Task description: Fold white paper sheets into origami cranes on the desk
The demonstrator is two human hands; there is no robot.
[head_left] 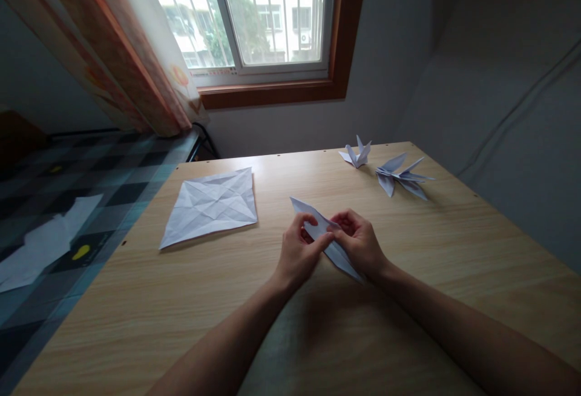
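Note:
A folded sheet of white paper (338,255) is held slantwise just over the table, its narrow ends pointing to the far left and near right. My left hand (303,244) pinches its left side with thumb and fingers. On the right side my right hand (356,240) grips the same paper, the thumbs close together near the middle. Part of the paper is hidden behind the fingers. Farther back on the right stand a white paper crane (356,155) and a spiky folded paper piece (402,176). A creased, opened-out paper square (215,205) lies flat to the left.
The wooden table (218,299) runs back toward a wall under a barred window (272,14). At left, a bed with a checked cover (136,160) bears white paper sheets (45,247). An orange-patterned curtain (131,51) hangs above it.

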